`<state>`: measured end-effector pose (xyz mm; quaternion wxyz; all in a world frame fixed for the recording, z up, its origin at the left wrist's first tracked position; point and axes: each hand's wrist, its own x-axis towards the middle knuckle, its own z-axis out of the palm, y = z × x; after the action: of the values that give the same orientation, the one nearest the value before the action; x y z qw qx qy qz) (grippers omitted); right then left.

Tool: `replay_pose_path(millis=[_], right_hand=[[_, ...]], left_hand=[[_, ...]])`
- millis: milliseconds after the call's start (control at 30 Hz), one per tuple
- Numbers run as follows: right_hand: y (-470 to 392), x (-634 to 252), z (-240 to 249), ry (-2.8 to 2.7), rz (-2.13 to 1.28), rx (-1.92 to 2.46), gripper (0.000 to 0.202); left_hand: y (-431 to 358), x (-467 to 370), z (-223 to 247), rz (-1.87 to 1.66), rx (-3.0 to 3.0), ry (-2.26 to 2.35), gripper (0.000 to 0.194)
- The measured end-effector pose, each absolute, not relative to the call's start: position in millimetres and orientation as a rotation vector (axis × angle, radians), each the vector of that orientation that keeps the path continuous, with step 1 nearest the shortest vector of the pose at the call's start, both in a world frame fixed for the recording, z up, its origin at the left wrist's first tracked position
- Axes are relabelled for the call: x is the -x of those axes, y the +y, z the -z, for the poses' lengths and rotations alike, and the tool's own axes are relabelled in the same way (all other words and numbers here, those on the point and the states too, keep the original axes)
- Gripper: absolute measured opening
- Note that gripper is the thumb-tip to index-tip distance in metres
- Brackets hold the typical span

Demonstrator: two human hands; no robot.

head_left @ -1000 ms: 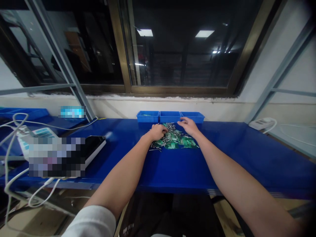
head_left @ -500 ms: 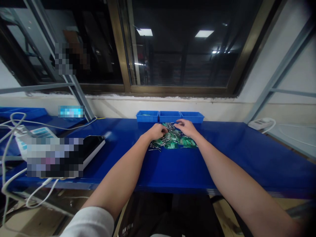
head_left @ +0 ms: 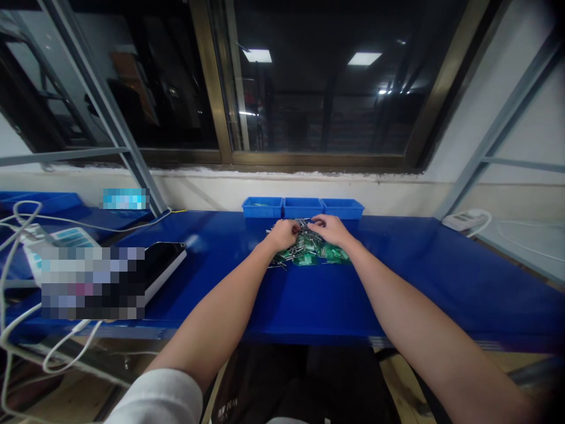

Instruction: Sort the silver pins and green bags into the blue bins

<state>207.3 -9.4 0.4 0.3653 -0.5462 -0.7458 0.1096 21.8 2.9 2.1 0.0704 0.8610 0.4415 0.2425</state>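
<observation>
A heap of small metal pins and green pieces (head_left: 305,253) lies on the blue table (head_left: 304,306), in front of the blue bins. At the heap's left back side is my left hand (head_left: 283,234), its fingers curled in over the metal pieces; whatever they hold is too small to make out. My right hand (head_left: 330,229) rests over the right back part of the heap, fingers bent and apart, thumb side towards my left hand. Nothing can be seen held in it. The two hands are a short gap apart.
Three blue bins (head_left: 302,207) stand in a row behind the heap. On the left are a dark device with a white side (head_left: 165,271), white cables (head_left: 73,347) and a power strip. A white box with a cable (head_left: 463,219) sits at the right back. Metal posts rise on both sides.
My right hand has moved slightly left, nearer to my left hand. My left hand has stayed at the heap with little change. The view has shifted slightly.
</observation>
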Motion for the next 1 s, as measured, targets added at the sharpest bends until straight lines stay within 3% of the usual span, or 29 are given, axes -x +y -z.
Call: replay_pose_path(millis=[533, 700, 1000], right_hand=[[-13, -205, -4, -1.949, -0.283, 1.401, 0.035], [-13, -206, -3, -1.953, -0.271, 1.394, 0.034], [-13, -205, -4, -1.966, -0.268, 1.391, 0.031]], left_hand=[[8, -25, -5, -0.809, -2.308, 1.34, 0.028], [13, -11, -16, -0.896, -2.286, 1.589, 0.022], [14, 0, -18, -0.444, -2.333, 1.624, 0.021]])
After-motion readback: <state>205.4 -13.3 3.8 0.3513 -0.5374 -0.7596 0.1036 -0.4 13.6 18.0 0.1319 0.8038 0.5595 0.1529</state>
